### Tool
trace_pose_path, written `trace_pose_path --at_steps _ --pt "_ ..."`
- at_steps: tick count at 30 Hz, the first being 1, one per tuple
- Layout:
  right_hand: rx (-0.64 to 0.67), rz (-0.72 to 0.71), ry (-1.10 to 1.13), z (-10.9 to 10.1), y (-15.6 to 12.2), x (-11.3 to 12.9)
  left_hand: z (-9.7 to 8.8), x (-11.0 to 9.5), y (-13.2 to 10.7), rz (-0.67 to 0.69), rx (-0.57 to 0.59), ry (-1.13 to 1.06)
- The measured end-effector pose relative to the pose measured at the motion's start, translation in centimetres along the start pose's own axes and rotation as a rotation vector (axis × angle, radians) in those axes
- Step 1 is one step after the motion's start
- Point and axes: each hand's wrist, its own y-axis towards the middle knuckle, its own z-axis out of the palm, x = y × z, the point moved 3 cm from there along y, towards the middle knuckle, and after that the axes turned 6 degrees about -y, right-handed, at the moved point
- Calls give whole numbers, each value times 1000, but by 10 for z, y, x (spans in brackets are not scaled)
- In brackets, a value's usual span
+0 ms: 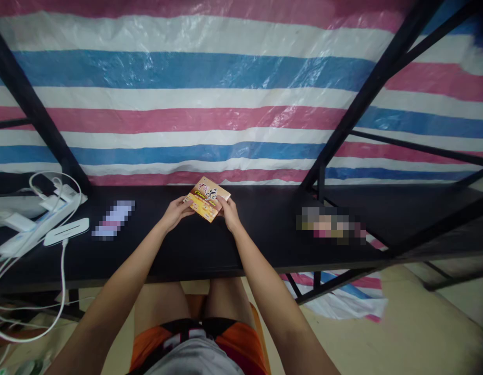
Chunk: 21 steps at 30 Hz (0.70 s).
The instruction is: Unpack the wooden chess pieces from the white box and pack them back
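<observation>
Between my two hands is a small flat box, yellow and orange with dark printed characters on its face. It is tilted a little, its printed side turned up toward me, over the black table. My left hand grips its left corner, thumb on the printed face. Closed on the right edge is my right hand, with its thumb near the dark lettering. The fingers beneath the box are hidden.
On the left lie a power strip with plugs, a white flat device and looping white cables. A blurred-out rectangular item is nearby. Another blurred item lies right. Black frame posts stand before a striped sheet.
</observation>
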Motion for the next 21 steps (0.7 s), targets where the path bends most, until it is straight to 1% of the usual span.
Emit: trace_pose_path --at_steps 3,8,12,15,21 --pt "44 2 38 2 -5 6 -5 -4 3 64 -56 -53" --pt "116 -17 67 1 -4 7 -11 -6 6 105 -149 -96" --pt "177 10 94 0 -1 4 -12 -8 6 133 -166 -146" --pt "158 4 76 -1 -1 4 -11 -8 6 124 -173 -145" --pt "109 -38 5 -2 -1 3 -8 -4 4 92 -118 -99"
